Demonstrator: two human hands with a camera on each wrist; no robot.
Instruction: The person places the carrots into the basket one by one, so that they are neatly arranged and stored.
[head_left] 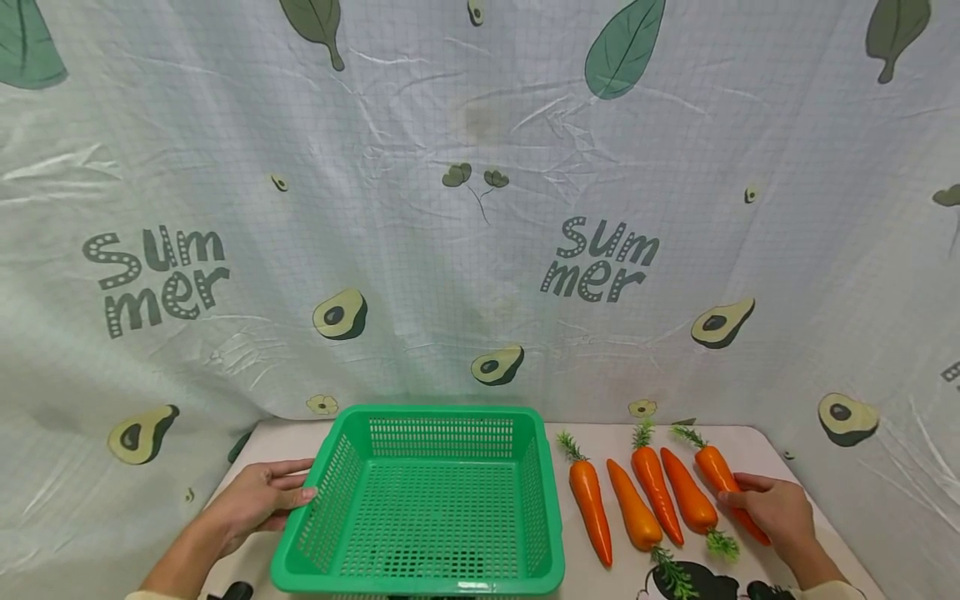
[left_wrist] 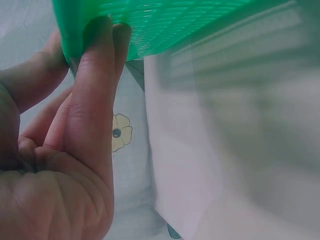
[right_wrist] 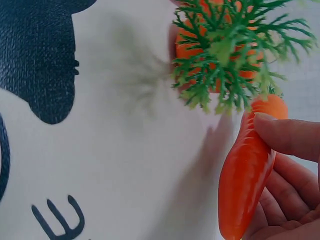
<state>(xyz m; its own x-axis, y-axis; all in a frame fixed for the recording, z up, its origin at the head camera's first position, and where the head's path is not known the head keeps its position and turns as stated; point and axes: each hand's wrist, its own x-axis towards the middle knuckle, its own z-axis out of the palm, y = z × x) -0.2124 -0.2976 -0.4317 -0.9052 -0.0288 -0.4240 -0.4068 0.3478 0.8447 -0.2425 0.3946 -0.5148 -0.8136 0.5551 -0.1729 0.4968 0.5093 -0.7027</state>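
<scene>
Two hands, one green plastic basket, five carrots

Left hand [head_left: 258,504] x1: thumb and fingers clamped on the left rim of the green basket [head_left: 442,508]. Basket x1, rectangular, perforated walls and base, open side up, left of all the carrots. Right hand [head_left: 772,504] x1: thumb and fingers pinched round the rightmost carrot [head_left: 714,468], at the right of the white tabletop [head_left: 757,454].

Carrots x5, orange with green leafy tops, roughly in a row right of basket. Left to right: first carrot [head_left: 590,506], nearest basket, leaves at far end; second carrot [head_left: 633,510], leaves toward the person; third carrot [head_left: 656,487], leaves at far end; fourth carrot [head_left: 686,492], leaves toward the person; then the gripped one, leaves at far end. So three tops point away, two point near. Whether the gripped carrot touches the table, cannot tell.

Dark print [head_left: 705,581] on the tabletop near the front, partly cut off. Behind: pale printed sheet [head_left: 420,108], two full "SUMMER" prints, five large avocado halves.
</scene>
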